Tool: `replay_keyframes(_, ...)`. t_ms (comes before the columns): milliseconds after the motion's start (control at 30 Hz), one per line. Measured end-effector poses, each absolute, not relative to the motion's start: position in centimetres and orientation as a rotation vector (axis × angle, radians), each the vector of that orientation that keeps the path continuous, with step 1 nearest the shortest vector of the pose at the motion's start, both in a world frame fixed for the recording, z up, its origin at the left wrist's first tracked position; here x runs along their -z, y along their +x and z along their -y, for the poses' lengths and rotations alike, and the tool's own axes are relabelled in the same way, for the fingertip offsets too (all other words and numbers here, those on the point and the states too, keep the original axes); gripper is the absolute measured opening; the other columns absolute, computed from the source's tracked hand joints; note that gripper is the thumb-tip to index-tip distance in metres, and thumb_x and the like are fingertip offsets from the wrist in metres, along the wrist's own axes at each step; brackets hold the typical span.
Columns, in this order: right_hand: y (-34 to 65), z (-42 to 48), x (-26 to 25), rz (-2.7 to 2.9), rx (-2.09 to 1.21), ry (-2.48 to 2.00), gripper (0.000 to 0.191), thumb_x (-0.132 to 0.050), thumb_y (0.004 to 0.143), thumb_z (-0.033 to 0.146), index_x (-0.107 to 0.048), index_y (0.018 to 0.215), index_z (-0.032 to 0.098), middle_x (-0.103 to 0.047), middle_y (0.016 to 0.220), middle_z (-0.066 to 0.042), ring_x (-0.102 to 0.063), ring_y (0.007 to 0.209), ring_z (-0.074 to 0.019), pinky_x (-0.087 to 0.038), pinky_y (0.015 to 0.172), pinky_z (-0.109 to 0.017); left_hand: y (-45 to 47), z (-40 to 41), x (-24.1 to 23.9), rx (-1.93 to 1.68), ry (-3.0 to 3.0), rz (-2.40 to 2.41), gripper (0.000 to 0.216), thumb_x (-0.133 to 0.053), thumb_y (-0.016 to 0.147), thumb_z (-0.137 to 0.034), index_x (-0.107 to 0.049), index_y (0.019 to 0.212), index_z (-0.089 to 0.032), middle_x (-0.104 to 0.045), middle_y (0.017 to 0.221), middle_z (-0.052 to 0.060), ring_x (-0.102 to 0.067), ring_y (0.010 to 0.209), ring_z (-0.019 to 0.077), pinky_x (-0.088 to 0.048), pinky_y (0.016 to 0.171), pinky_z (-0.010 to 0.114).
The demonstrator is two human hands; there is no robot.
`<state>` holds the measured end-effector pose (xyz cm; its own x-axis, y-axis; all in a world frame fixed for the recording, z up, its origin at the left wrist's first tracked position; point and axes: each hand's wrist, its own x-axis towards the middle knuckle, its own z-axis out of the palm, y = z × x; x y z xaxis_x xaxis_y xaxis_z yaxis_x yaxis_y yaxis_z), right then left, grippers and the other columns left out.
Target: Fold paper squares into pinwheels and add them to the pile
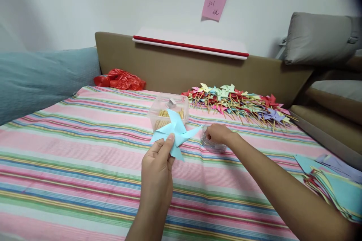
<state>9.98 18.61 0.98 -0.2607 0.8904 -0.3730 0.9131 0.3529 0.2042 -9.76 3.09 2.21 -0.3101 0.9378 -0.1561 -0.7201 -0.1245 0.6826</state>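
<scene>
My left hand (157, 173) is raised over the striped sheet and pinches a light blue folded paper pinwheel (175, 132) by its lower edge. My right hand (217, 134) reaches forward with its fingers curled into a small clear plastic container (211, 145) lying on the sheet; what the fingers hold is hidden. Behind the pinwheel stands a clear plastic box of thin wooden sticks (167, 112).
A heap of finished coloured pinwheels on sticks (239, 103) lies at the back right. A stack of coloured paper squares (336, 190) sits at the right edge. A red plastic bag (120, 80) lies by the brown headboard (198, 69). A blue-grey blanket (42, 79) is at left.
</scene>
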Motion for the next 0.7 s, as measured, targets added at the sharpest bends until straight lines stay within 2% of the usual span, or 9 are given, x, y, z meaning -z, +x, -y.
replay_keyframes(233,10.2,-18.6,-1.1,-2.283,0.039,1.595,0.027,-0.061,0.096,0.035,-0.064,0.116,0.017,-0.066,0.116,-0.008,-0.067,0.098,-0.0202,-0.057,0.085,-0.040,-9.0,-3.2,-2.3,-1.698,0.381,-0.834,0.026,-0.091,0.063,-0.030,-0.074,0.074,-0.014,-0.060,0.069,-0.003,-0.059,0.070,0.0091,-0.051,0.061,0.015)
replay_keyframes(400,13.1,-16.6,-4.0,-2.476,0.001,1.671,0.018,-0.060,0.095,0.032,-0.070,0.096,0.018,-0.072,0.096,-0.004,-0.067,0.087,-0.0185,-0.052,0.081,-0.035,-8.3,-3.3,-2.3,-1.678,0.420,-0.851,0.026,-0.090,0.064,-0.030,-0.073,0.075,-0.014,-0.065,0.076,-0.001,-0.060,0.071,0.0095,-0.050,0.061,0.016)
replay_keyframes(500,16.8,-12.7,-5.2,-2.587,-0.040,1.779,0.017,-0.057,0.092,0.025,-0.074,0.090,0.024,-0.075,0.096,-0.004,-0.067,0.086,-0.0193,-0.046,0.075,-0.029,-7.9,-3.6,-2.3,-1.681,0.447,-0.848,0.025,-0.090,0.065,-0.030,-0.074,0.076,-0.014,-0.066,0.076,-0.001,-0.061,0.072,0.0100,-0.050,0.061,0.017)
replay_keyframes(600,20.7,-7.8,-4.2,-2.580,-0.058,1.937,0.020,-0.055,0.091,0.026,-0.075,0.090,0.026,-0.076,0.095,-0.004,-0.068,0.080,-0.0206,-0.043,0.068,-0.029,-7.3,-3.8,-2.2,-1.677,0.470,-0.841,0.024,-0.090,0.065,-0.029,-0.074,0.076,-0.014,-0.067,0.076,-0.002,-0.062,0.073,0.0099,-0.051,0.064,0.016)
replay_keyframes(700,22.9,-4.1,-1.5,-2.546,0.125,2.063,0.019,-0.058,0.084,0.021,-0.075,0.079,0.026,-0.077,0.083,-0.003,-0.069,0.072,-0.0211,-0.043,0.065,-0.029,-6.2,-4.0,-1.9,-1.660,0.496,-0.838,0.023,-0.090,0.065,-0.028,-0.075,0.076,-0.015,-0.068,0.076,-0.002,-0.062,0.074,0.0092,-0.051,0.066,0.015)
